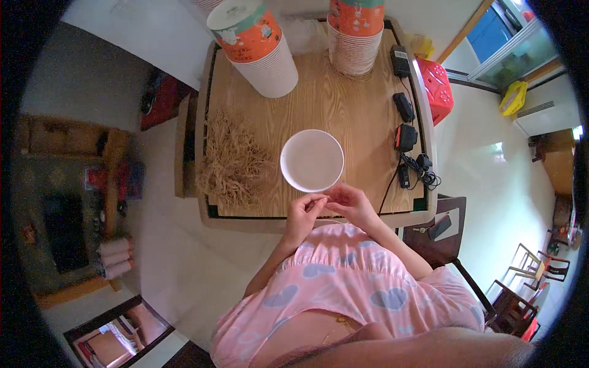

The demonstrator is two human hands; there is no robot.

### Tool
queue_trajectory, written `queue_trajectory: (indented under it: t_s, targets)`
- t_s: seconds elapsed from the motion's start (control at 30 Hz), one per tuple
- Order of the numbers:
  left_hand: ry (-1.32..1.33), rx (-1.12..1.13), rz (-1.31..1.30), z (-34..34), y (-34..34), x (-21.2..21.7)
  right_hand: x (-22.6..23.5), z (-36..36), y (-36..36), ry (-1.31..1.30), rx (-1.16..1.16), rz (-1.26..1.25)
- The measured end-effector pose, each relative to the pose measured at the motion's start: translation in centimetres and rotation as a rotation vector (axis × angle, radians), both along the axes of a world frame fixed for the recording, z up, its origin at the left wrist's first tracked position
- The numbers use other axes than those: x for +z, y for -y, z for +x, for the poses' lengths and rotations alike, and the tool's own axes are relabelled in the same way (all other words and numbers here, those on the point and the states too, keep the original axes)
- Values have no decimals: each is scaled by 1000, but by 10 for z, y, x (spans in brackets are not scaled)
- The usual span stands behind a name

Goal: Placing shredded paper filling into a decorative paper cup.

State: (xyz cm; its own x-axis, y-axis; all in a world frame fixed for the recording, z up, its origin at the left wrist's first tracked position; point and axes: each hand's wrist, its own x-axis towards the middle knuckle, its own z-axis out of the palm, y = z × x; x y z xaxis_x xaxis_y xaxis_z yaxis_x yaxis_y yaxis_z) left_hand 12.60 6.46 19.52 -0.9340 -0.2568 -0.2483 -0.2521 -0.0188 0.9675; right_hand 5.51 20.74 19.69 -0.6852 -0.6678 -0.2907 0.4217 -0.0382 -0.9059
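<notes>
A thin tan strand (321,197), barely visible, is pinched between the fingertips of the left hand (304,211) and right hand (351,203). It sits over the wooden table's near edge, just beside a white round bowl (311,160) standing upright.

Single view only. Head-worn fisheye camera looked steeply down from above the person onto the wooden tabletop (343,110), close, with the hands (328,205) near frame centre. Forearms entered from the lower edge. Straight edges bowed toward the dark round rim.
</notes>
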Motion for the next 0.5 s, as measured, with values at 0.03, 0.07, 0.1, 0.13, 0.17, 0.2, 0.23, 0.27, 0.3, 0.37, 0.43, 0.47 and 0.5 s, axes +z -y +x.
queue_trajectory:
  t_s: [0.03, 0.07, 0.1, 0.13, 0.17, 0.2, 0.23, 0.27, 0.3, 0.37, 0.43, 0.47, 0.5]
  targets:
    - [42, 16, 11, 1, 1, 1, -3, -1, -1, 5, -5, -1]
    - [83, 32, 20, 1, 2, 2, -8, -2, -2, -54, -14, 64]
    - [90, 31, 19, 4, 3, 1, -10, 0, -3, -110, -17, 129]
    - [83, 42, 32, 7, 4, -1, -8, 0, -3, -102, -19, 128]
    - [75, 53, 45, 9, 6, -2, -4, 0, -3, -191, -8, 183]
    - [80, 48, 42, 10, 8, -4, 0, -1, -2, -282, 1, 237]
    - [92, 66, 31, 11, 10, -6, 3, -2, -2, -277, -4, 235]
    - [104, 84, 20, 11, 11, -6, 5, -4, -2, -342, 9, 272]
    - [108, 78, 17, 10, 11, -5, 6, -5, -2, -407, 23, 311]
    - [83, 82, 174, 5, 8, -1, 6, -7, -1, -441, 11, 289]
    - [66, 73, 176, -1, 6, 0, 5, -9, 1, -473, 2, 268]
    - [43, 67, 182, -2, 6, -1, 5, -11, 3, -486, 0, 261]
    - [50, 58, 182, -3, 7, -1, 6, -11, 2, -498, -7, 255]
